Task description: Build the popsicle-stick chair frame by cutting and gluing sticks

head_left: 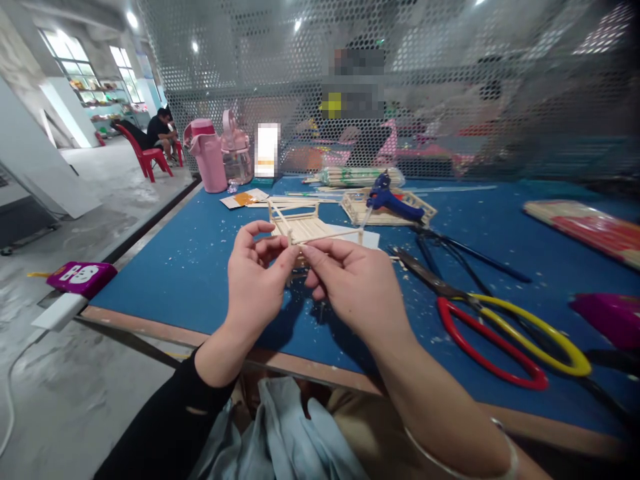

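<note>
A small model made of pale wooden sticks [300,228] is held just above the blue tabletop, with a slatted base, corner posts and rails. My left hand [257,280] is closed, its thumb and fingers pinching the model's near left corner post. Beside it, my right hand [363,287] is closed too, thumb and fingertips on the near edge close to the same corner. The two thumbs almost meet there. My fingers hide the model's near underside. A white card [371,239] lies behind my right hand.
Large scissors [450,293] with red and yellow handles lie at right. A blue glue gun [395,200] rests on another stick frame [350,208]. Behind are bundled sticks [360,176], a pink thermos [210,157] and a mesh screen [250,60]. A purple box [83,277] sits at the left edge.
</note>
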`<control>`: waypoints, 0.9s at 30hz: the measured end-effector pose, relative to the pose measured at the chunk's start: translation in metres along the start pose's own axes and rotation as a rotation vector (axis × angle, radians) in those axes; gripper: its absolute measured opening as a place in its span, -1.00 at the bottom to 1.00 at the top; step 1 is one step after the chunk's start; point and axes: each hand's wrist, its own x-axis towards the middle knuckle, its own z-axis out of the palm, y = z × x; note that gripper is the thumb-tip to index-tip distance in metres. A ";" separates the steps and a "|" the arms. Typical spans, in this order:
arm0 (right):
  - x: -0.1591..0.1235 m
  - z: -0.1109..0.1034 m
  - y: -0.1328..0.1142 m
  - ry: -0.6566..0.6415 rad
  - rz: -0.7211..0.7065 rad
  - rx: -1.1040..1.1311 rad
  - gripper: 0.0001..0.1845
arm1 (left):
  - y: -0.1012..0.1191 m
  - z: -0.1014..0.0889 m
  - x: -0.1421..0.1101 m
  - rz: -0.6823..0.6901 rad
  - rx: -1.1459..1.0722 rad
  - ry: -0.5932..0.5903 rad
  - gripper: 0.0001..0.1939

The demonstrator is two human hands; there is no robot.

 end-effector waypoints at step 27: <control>0.002 0.000 0.011 0.051 -0.222 -0.039 -0.77 | 0.005 0.007 -0.006 0.064 0.135 0.046 -0.60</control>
